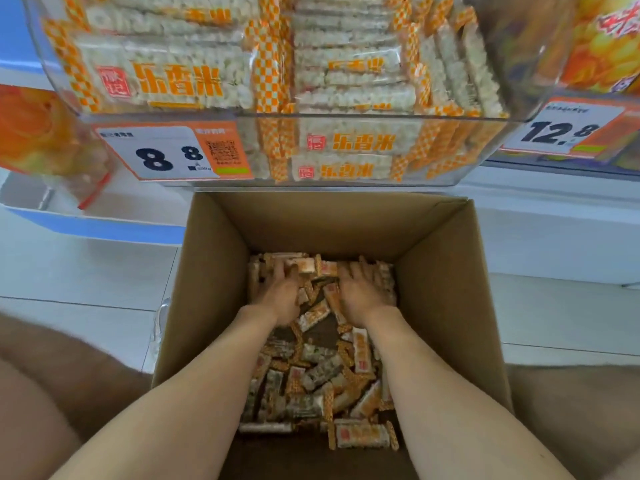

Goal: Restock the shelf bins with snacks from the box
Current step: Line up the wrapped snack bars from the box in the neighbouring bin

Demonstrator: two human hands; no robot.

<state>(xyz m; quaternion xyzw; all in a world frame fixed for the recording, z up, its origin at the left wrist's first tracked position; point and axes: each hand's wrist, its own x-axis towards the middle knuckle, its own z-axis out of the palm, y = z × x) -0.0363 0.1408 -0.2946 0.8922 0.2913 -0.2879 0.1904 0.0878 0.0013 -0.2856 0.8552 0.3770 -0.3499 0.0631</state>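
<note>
Down in the box [214, 271], left hand [278, 296] among snack bars [311, 375], grip unclear; right hand [360, 294] palm-down, fingers [353, 275] apart.

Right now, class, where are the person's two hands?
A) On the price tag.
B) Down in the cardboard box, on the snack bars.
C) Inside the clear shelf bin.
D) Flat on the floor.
B: the left hand and the right hand both reach down into the cardboard box and lie on the loose snack bars at its bottom.
</note>
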